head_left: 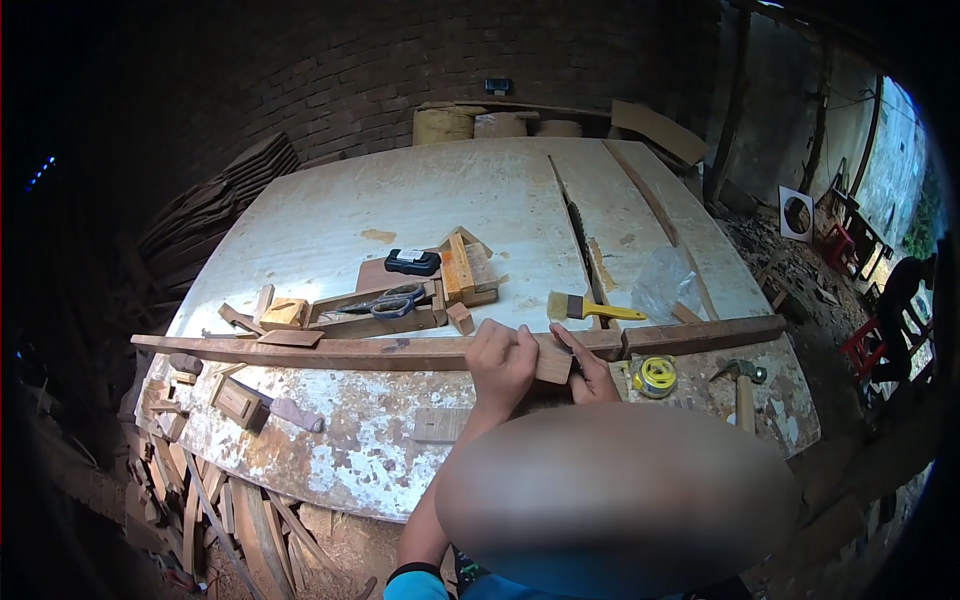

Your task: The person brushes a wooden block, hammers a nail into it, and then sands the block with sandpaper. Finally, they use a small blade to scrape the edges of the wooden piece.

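Observation:
Near the middle of the table, my left hand [502, 362] has its fingers curled round the left end of a small wooden block [553, 362]. My right hand [592, 372] holds the same block from its right side, fingers bent against it. A long wooden beam [400, 352] runs across the table just behind and beside both hands. Behind the beam lie a brush [594, 308] with a yellow handle and a small wood piece [460, 319]. To the right of my right hand sits a yellow tape measure [654, 376]. A flat wood piece [440, 425] lies left of my left forearm.
Scissors [388, 301], a black case [412, 262] and wooden blocks [464, 270] lie behind the beam. A hammer [745, 390] is at the right, a cloth [297, 415] at the left. A long slot [580, 235] cuts the tabletop. Another person [905, 300] is at the far right.

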Demonstrator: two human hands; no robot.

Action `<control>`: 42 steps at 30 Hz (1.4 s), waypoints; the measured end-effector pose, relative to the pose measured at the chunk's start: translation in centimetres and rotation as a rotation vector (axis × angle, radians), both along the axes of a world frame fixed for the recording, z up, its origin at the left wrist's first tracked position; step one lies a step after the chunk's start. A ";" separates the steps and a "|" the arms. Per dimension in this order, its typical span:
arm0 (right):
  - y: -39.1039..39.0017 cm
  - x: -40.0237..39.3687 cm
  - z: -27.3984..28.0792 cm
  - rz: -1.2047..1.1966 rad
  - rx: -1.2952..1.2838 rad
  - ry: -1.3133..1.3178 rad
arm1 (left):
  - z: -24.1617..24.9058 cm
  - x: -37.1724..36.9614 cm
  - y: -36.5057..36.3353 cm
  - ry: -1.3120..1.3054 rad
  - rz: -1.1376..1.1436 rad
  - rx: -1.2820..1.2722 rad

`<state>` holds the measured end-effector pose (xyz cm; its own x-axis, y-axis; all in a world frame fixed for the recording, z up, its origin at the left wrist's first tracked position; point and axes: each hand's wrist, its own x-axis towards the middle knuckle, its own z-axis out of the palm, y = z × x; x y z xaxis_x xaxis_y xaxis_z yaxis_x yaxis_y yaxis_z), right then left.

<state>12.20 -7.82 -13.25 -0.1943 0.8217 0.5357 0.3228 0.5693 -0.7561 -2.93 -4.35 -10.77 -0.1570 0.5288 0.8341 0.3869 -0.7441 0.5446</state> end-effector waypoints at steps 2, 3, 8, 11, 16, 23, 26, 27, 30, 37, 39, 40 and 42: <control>-0.3 -0.1 0.6 0.013 0.059 0.004 | 0.0 0.0 0.0 -0.004 0.000 -0.007; -0.4 -0.1 0.8 0.019 0.088 0.006 | -0.1 0.1 0.1 -0.005 0.003 -0.005; -0.6 -0.3 0.7 0.013 0.150 0.008 | -0.1 0.1 0.1 -0.015 -0.001 0.020; -0.7 0.0 0.7 0.022 0.194 0.009 | -0.1 0.2 0.1 -0.027 -0.005 0.013; -0.7 -0.1 1.2 0.075 0.344 0.037 | 0.0 0.2 0.3 -0.038 -0.009 0.021; 1.7 0.1 -0.6 0.071 0.061 -0.012 | -0.6 0.1 0.6 -0.008 0.014 0.033; 2.0 0.2 -1.5 0.077 0.143 -0.020 | -1.3 -0.2 0.5 0.037 0.033 0.087; 2.4 0.2 -2.1 0.093 0.156 -0.002 | -1.4 -0.3 0.4 0.041 0.032 0.099; 2.7 0.7 -2.6 0.088 0.151 -0.044 | -1.7 -0.4 0.1 0.051 0.051 0.100; 2.3 0.6 -2.9 -0.025 0.045 0.004 | -3.7 -0.9 -1.1 -0.027 0.020 0.083; 2.3 0.8 -2.9 -0.145 0.159 0.013 | -4.4 -1.6 -1.3 -0.103 -0.003 0.019; 2.2 0.4 -2.8 -0.229 0.190 0.027 | -4.5 -1.9 -1.5 -0.155 -0.030 -0.034; 2.4 0.1 -2.6 -0.415 0.233 -0.197 | -5.5 -3.5 -0.7 -0.315 -0.071 -0.248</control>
